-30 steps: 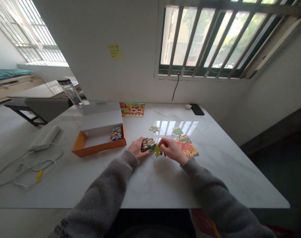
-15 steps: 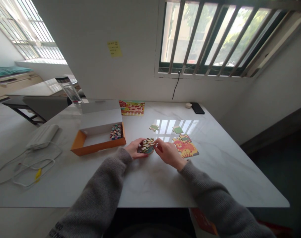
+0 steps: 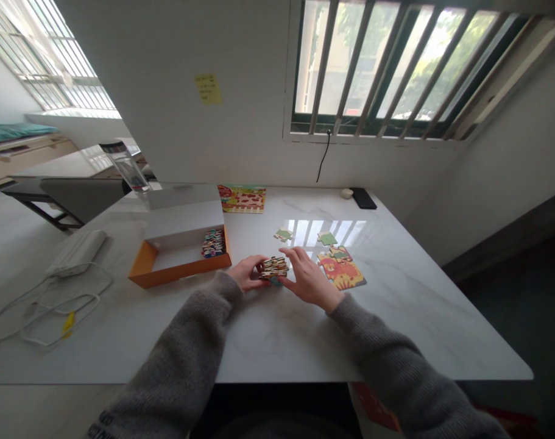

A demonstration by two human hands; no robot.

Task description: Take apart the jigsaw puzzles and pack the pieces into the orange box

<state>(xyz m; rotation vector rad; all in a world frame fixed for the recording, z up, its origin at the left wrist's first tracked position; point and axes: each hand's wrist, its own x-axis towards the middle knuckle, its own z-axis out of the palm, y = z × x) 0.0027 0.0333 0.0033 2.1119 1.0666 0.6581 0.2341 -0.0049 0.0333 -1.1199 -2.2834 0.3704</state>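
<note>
Both our hands were near the middle of the tabletop (image 3: 277, 341). Our left hand (image 3: 245, 272) closed on a stack of puzzle pieces (image 3: 273, 266), its fingers partly hidden behind the stack. Our right hand (image 3: 310, 280) lay open just beside it, holding nothing visible. The lowest pieces were hard to make out.

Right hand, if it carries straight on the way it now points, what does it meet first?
Probably the loose green puzzle piece lying on the table ahead of the right hand; depth is unclear, so it could pass just beside it.
</note>
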